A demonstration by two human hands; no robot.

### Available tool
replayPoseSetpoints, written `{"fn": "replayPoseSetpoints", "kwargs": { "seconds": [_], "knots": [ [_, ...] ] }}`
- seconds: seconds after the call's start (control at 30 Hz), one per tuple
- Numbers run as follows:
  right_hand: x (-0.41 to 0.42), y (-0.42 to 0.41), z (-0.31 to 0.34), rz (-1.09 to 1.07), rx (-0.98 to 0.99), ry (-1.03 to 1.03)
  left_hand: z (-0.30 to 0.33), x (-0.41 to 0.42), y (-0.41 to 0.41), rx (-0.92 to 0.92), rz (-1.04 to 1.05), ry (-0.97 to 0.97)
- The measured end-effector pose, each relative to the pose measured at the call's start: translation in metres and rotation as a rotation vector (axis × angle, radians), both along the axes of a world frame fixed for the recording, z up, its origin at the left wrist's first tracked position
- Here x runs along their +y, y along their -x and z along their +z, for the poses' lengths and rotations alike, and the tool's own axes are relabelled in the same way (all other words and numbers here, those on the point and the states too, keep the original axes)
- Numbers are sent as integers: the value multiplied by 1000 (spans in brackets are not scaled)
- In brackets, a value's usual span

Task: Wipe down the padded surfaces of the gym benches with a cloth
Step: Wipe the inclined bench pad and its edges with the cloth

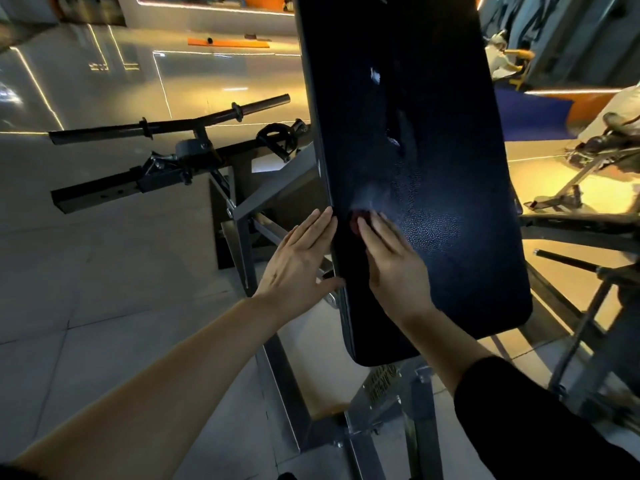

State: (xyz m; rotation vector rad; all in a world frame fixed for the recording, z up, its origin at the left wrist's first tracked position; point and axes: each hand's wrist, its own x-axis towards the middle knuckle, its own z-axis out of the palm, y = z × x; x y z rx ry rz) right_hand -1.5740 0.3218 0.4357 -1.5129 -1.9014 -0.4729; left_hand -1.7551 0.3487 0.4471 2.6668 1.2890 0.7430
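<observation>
Both forearms reach up mid-frame: my right hand [388, 252] presses flat, fingers straight and together, on a mostly hidden reddish cloth [356, 221] atop the black bench pad [433, 168], left hand [298, 254] open steadying its edge; cloth looks soft, light, pad firm, slick.

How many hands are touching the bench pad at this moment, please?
2. The left hand lies flat against the left edge of the bench pad; the right hand presses a dark red cloth, mostly hidden under its fingers, onto the top.
</observation>
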Motion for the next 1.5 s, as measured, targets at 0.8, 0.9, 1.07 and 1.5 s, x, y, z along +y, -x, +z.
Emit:
{"fn": "replayPoseSetpoints", "kwargs": {
  "seconds": [0.8, 0.9, 1.07, 1.5],
  "knots": [
    [-6, 31, -11, -11, 28, 60, -5, 1, 9, -220, 2, 118],
    [-28, 32, -27, 25, 38, 100, -9, -1, 14, -236, -23, 148],
    [37, 42, 29, 25, 149, 84, -7, -3, 8, -310, -44, 209],
    [-75, 23, -75, -21, 63, 107, -43, -26, 3, -230, -71, 167]
  ]
}}
